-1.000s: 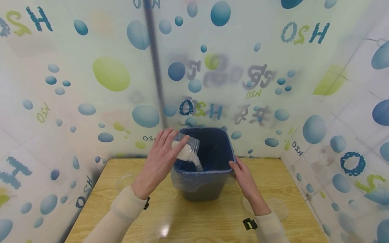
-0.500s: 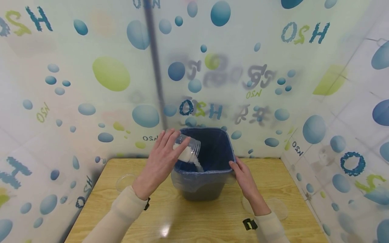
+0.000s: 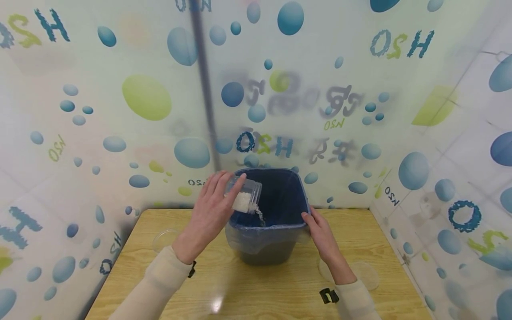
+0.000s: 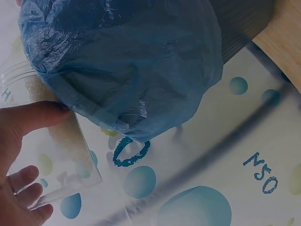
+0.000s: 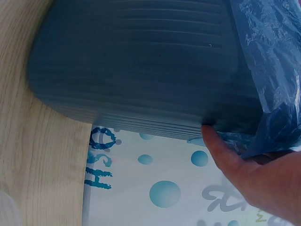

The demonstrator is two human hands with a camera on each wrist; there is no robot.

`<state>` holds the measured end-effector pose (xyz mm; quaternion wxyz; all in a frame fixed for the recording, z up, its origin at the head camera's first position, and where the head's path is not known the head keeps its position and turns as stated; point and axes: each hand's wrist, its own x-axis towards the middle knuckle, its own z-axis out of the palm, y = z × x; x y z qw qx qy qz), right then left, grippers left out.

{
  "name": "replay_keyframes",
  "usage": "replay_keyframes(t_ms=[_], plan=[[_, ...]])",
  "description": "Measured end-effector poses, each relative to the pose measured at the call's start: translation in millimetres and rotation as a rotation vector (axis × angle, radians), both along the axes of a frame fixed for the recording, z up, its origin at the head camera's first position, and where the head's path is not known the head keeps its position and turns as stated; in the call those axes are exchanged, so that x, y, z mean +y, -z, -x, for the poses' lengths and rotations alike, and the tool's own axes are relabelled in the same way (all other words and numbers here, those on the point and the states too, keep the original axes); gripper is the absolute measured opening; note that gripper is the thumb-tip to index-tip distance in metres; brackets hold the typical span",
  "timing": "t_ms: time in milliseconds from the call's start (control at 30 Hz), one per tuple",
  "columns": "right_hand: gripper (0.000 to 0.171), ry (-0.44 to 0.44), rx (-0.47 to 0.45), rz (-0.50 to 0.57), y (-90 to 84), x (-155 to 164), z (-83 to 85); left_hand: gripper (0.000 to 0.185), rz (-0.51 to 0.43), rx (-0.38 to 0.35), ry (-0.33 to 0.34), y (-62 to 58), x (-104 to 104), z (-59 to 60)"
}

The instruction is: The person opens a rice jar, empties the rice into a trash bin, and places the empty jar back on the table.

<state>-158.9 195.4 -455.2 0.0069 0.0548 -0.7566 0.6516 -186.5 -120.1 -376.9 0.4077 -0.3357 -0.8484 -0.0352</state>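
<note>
The left hand (image 3: 206, 218) is gripping a clear jar (image 3: 245, 196), tilting it mouth-down over the blue-lined bin (image 3: 276, 240); white grains (image 3: 260, 216) are falling in. The right hand (image 3: 322, 238) is clasping the bin's right rim on the wooden table (image 3: 280, 289).

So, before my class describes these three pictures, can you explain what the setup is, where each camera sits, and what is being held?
No machine here: a person works with bare hands. The wide picture comes from a camera on the head; the other two come from cameras on each wrist. The left hand grips a clear jar, tilted so white grains spill into a bin lined with a blue bag. The right hand grips the bin's rim. The bin stands on a wooden table. Clear lids lie either side.
</note>
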Motion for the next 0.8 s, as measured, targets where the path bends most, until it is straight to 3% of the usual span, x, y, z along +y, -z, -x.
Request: replay_keyframes(t_ms=[167,300,600,800], plan=[[0.057,0.005,0.001,0.002,0.2,-0.5,0.0,0.082,-0.046,0.049,0.002,1.3,-0.4,2.7],[0.057,0.007,0.003,-0.002,0.2,-0.3,-0.1,0.075,-0.068,0.036,0.020,1.1,-2.2,2.8],[0.058,0.000,0.003,-0.003,-0.9,-0.1,-1.6,0.086,-0.064,-0.014,0.063,-1.4,-6.2,-0.1],[0.059,0.003,-0.001,-0.008,-0.8,-0.1,-1.3,0.090,-0.014,-0.011,0.048,-3.1,-7.1,-2.0]])
